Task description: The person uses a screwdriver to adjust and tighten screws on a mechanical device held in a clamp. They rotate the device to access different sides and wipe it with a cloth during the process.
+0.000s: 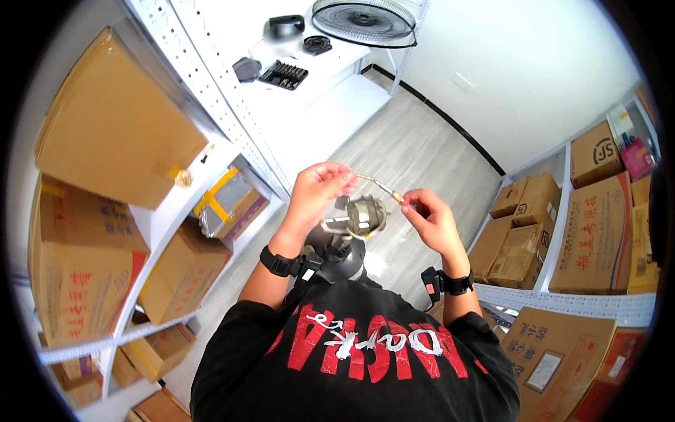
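A thin bent rod (374, 181), brass at one end, silver along part of its length and red at the other, spans my two hands. My left hand (318, 193) pinches its brass end; my right hand (430, 224) has fingers closed round the red end. Just below the rod is an olive-grey metal device (362, 215) with a rounded body, on a dark stand or base (337, 250) whose lower part is hidden by my shirt. Both wrists wear black straps with small boxes.
Shelves with cardboard boxes line my left (88, 267) and right (587, 235). Ahead, a white bench (330, 112) holds a round fan guard (362, 20), a black case of small bits (283, 74) and other dark items. Grey plank floor (415, 141) runs between them.
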The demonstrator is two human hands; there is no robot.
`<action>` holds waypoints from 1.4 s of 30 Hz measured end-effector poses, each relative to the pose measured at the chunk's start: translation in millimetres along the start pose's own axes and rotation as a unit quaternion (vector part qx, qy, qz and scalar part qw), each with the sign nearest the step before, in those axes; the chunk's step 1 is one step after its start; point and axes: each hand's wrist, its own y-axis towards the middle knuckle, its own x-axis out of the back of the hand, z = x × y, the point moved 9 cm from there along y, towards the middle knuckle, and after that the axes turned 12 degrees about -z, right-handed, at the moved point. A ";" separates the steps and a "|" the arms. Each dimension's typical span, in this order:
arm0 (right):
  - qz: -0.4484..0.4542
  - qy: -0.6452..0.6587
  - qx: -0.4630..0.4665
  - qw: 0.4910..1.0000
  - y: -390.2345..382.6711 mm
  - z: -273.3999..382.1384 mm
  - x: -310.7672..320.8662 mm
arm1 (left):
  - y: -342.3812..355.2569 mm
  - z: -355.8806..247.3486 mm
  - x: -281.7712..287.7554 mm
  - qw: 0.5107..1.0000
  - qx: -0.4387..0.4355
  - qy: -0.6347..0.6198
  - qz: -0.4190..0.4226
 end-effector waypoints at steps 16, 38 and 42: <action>-0.172 -0.151 -0.090 0.969 -7.8 23.6 -37.2 | 237.7 -61.6 110.2 0.967 -0.214 0.120 -0.062; -0.405 -0.098 -0.261 0.871 -137.4 -14.8 43.0 | 434.7 -53.2 199.0 0.712 -0.350 0.548 -0.265; -0.406 -0.085 -0.260 0.872 -134.9 -17.6 41.9 | 437.8 -56.4 197.0 0.725 -0.343 0.542 -0.251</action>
